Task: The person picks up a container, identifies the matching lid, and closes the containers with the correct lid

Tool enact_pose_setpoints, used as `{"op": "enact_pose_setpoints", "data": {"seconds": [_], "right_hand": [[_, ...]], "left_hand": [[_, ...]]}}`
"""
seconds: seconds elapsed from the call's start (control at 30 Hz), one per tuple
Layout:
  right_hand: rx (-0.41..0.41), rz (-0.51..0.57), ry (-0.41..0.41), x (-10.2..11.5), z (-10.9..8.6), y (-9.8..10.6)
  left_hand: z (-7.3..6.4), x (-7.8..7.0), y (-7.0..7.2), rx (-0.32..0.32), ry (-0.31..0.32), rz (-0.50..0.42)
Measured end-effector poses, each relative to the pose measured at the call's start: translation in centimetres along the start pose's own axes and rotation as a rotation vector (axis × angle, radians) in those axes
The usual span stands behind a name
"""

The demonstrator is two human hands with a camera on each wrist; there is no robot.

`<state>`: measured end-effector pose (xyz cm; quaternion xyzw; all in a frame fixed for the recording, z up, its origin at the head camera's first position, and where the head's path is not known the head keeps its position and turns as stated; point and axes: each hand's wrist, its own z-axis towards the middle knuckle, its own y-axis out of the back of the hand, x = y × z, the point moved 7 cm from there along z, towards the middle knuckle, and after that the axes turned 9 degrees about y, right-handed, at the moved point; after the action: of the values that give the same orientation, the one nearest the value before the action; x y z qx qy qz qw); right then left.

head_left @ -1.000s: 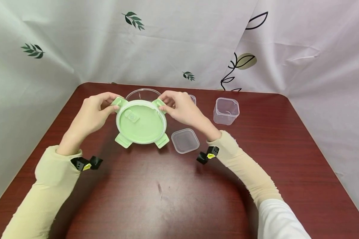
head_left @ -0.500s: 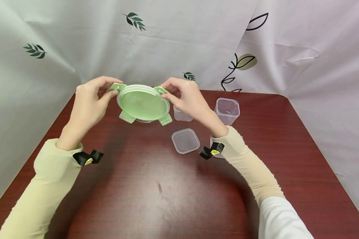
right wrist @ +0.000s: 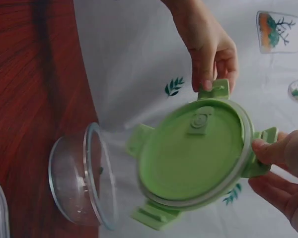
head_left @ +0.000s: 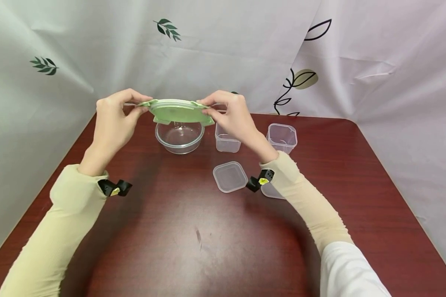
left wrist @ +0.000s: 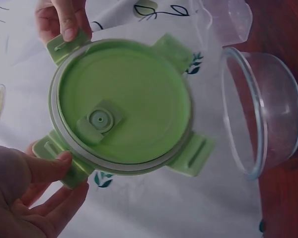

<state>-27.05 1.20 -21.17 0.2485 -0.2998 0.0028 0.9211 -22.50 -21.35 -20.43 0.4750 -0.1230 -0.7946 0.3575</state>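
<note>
Between both hands hangs a round green lid (head_left: 176, 113) with a pale sealing ring and locking flaps, its underside tilted toward the head camera. My left hand (head_left: 113, 126) pinches one flap between thumb and fingers; my right hand (head_left: 232, 115) pinches another flap in the same way. Below and apart from the lid, a round clear glass bowl (head_left: 180, 138) stands on the table. The left wrist view shows the lid (left wrist: 124, 99) with its small round valve (left wrist: 100, 119), and the bowl (left wrist: 278, 104) beside it.
A clear square plastic container (head_left: 227, 143) stands right of the bowl, partly behind my right hand. Another square container (head_left: 282, 136) is farther right. A flat square lid (head_left: 230, 177) lies in front, and a second lid (head_left: 273, 191) is partly under my right wrist. A patterned cloth backs the table.
Both hands have raised the green lid away from me and tipped it from facing the camera to nearly edge-on. The glass bowl beneath has come into view.
</note>
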Motion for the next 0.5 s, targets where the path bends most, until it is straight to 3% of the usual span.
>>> {"op": "enact_pose_setpoints", "data": {"seconds": [0.1,0.27,0.5], "right_hand": [[-0.023,-0.003,0.015,-0.9,0.0,-0.3],[0.028,-0.084,0.070,-2.0,-0.3,-1.3],[0.100,-0.255,0.199,-2.7,-0.6,-2.5]], "left_hand": [[0.2,0.8,-0.5,0.000,0.005,-0.005],[0.4,2.3,-1.3,-0.003,-0.003,-0.033],[0.4,4.4,-2.4,0.004,-0.099,-0.063]]}}
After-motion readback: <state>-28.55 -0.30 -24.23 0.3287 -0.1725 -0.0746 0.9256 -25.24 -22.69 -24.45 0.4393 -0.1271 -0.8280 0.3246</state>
